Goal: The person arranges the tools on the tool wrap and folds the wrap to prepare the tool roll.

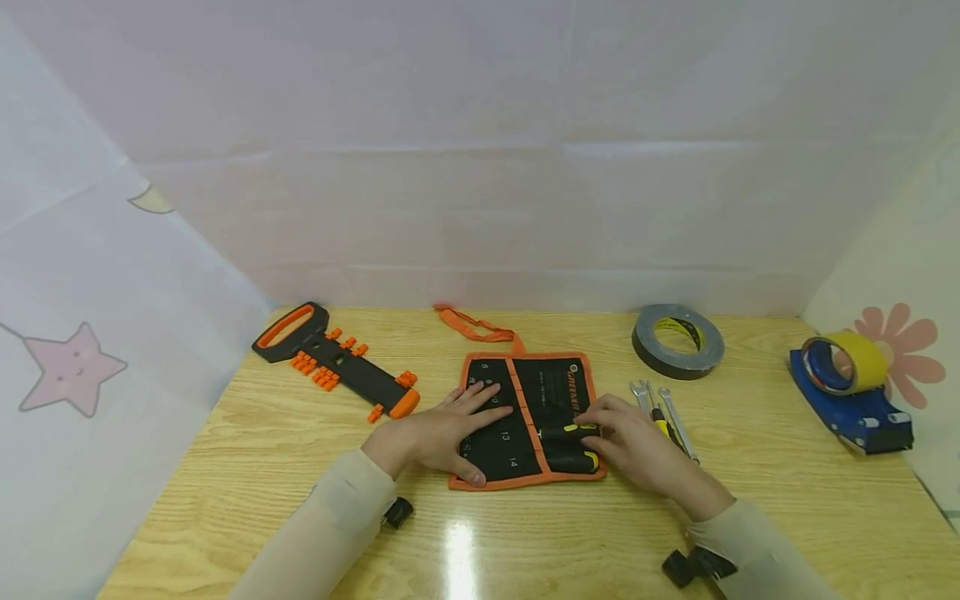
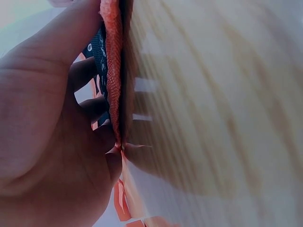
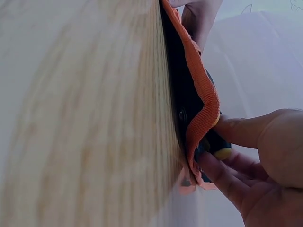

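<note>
One orange-trimmed tool pouch (image 1: pixel 527 412) in middle of worktop (image 1: pixel 225 475), strap (image 1: pixel 453 317) toward worktop's far edge. My left hand (image 1: pixel 442 433) rests on pouch's left half, fingers spread apart; my right hand (image 1: pixel 637 443) at pouch's right edge, thumb and fingers pinching end of upper black-and-yellow handle (image 1: pixel 557 433). Pouch lettering: orange GREENER near far right corner, white 13 and 14 on left half. Tape roll (image 1: pixel 678 362) near worktop's far edge; inner print too small to read.

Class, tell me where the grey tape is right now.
In the head view, the grey tape lies toward the back right of the table, just beyond the wrenches and right of the pouch.
</note>
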Available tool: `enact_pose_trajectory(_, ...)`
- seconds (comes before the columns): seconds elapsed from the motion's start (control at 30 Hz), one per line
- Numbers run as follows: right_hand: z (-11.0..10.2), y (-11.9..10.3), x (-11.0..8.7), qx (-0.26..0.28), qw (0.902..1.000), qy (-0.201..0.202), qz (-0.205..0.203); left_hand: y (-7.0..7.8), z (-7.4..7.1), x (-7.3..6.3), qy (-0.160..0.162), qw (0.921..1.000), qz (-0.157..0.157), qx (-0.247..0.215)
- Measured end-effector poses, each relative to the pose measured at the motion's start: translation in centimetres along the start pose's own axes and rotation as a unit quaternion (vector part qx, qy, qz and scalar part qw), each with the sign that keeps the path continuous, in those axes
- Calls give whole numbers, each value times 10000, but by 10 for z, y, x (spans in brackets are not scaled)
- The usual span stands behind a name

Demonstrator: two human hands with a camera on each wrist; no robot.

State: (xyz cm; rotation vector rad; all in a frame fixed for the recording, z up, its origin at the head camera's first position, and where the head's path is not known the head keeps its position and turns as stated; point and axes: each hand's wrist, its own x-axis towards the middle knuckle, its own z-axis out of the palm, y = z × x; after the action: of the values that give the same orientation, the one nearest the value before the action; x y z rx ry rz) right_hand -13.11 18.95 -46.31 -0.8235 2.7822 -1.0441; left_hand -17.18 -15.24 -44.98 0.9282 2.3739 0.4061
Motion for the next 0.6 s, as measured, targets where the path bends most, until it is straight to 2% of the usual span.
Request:
enact_pose_trajectory(0.13,1,0,1,-152,9997,22,-173,-1,0,0,-2,10000,12,2)
enact_pose_trajectory(0.4,3,0,3,-586,9981,31,-204,-2,0,1,3,10000,13,7)
enact_pose_trajectory(0.6,5,2,4,-517,9982,-42,-284,-2,0,1,-3,10000,11,16)
